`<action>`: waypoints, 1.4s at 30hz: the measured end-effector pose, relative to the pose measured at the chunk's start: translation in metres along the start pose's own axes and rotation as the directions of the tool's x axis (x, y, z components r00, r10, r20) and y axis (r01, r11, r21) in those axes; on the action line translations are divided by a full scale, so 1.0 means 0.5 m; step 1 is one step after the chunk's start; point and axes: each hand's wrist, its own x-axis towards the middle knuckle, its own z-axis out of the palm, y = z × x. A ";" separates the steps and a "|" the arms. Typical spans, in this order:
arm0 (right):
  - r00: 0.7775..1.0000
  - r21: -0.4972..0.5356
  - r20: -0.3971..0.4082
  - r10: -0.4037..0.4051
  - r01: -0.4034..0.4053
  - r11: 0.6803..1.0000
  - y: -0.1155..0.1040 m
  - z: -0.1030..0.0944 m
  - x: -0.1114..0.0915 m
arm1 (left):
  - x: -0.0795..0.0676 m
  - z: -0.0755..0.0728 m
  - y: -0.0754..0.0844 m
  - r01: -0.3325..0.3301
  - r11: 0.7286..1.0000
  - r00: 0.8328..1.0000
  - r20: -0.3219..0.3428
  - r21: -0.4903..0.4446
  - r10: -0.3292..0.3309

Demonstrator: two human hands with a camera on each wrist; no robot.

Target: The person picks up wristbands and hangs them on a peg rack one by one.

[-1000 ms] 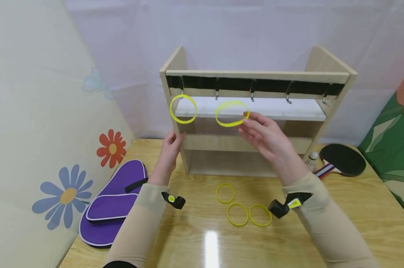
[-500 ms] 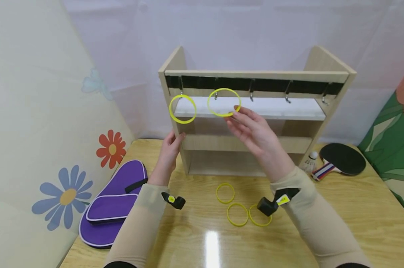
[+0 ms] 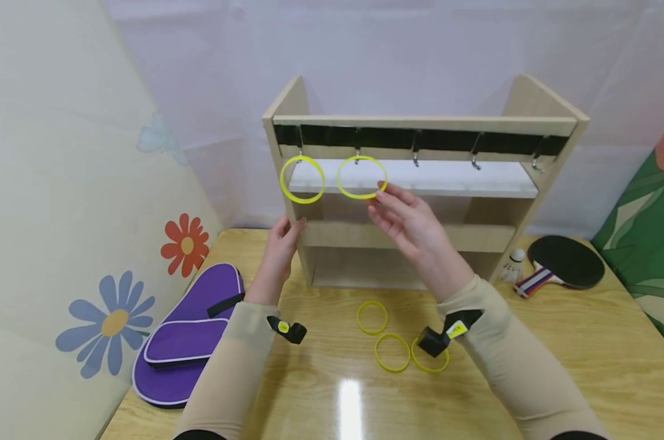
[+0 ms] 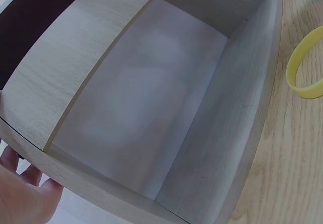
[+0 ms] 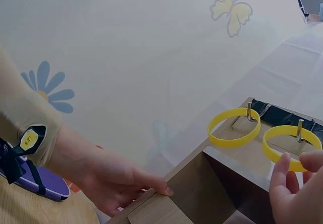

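Note:
My right hand (image 3: 411,223) pinches the lower right rim of a yellow silicone wristband (image 3: 359,196) between thumb and fingers. That band's upper rim is at the second metal hook (image 3: 357,143) on the wooden shelf unit (image 3: 403,237). In the right wrist view the hook's tip shows inside the ring; whether the band's weight is on it I cannot tell. Another yellow wristband (image 3: 304,201) hangs from the leftmost hook. My left hand (image 3: 279,247) grips the unit's left side panel, thumb on the front edge, as the left wrist view also partly shows.
Three yellow wristbands lie on the wooden table (image 3: 310,391) before the unit, one wristband (image 3: 372,333) nearest it. At left is a purple paddle case (image 3: 183,342). A table tennis paddle (image 3: 568,263) and a shuttlecock (image 3: 512,267) sit at right. More hooks continue rightward.
The right hand has carried its wristband left, first up and then slightly down, to the second hook. The left hand and the hanging band keep their places.

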 end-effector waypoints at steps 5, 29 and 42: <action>1.000 -0.016 -0.001 0.011 -0.011 1.000 0.004 -0.003 0.001 | -0.001 0.001 0.000 -0.009 1.000 1.000 0.008 -0.005 0.009; 0.997 -0.097 0.017 0.071 -0.069 0.993 0.004 -0.031 -0.002 | -0.002 0.003 0.002 -0.020 1.000 1.000 0.011 -0.013 0.020; 0.992 -0.320 0.032 0.119 -0.102 0.942 0.026 -0.116 -0.012 | -0.002 0.002 0.000 -0.012 1.000 1.000 0.002 0.001 0.012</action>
